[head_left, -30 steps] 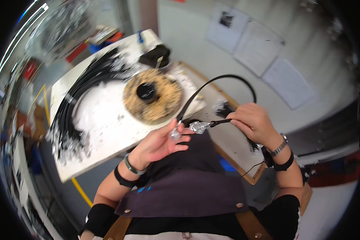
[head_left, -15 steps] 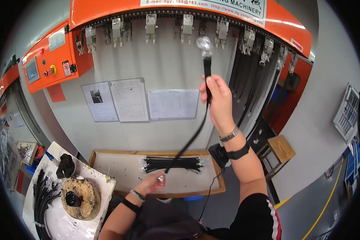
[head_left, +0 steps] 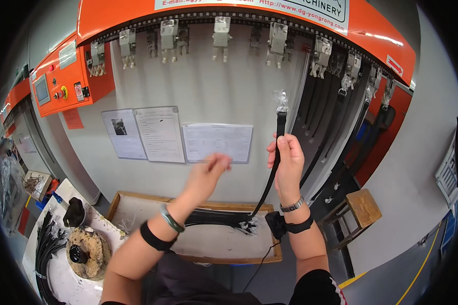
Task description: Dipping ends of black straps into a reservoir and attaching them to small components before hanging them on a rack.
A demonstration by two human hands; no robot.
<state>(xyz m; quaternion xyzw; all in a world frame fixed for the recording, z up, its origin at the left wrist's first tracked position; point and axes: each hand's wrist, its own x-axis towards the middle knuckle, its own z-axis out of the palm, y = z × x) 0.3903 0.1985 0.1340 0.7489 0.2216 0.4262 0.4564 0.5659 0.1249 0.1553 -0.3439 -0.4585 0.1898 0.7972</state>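
Note:
My right hand (head_left: 288, 158) is closed, pinching a narrow black strap (head_left: 281, 127) upright below its top end. That end carries a shiny metal fitting (head_left: 282, 104) in clear plastic wrap. From my fingers the strap hangs down towards the wooden-framed tray (head_left: 219, 250), where a bundle of similar black straps (head_left: 216, 218) lies. My left hand (head_left: 208, 175) is raised in front of the posted papers, away from the strap, its fingers smeared by motion. Above both hands, metal clamps (head_left: 277, 43) hang in a row from a chain under an orange machine housing (head_left: 112, 12).
Further straps (head_left: 336, 122) dangle from clamps at the right. A wooden stool (head_left: 364, 208) stands beneath them. On the left, a white table (head_left: 81, 290) bears a round worn block (head_left: 89, 254) and more black straps (head_left: 43, 254). An orange control box (head_left: 58, 76) juts out at upper left.
My left hand has left the strap's lower end and risen towards the wall papers. My right hand has come down slightly with the strap. The overhead clamps appear shifted in view.

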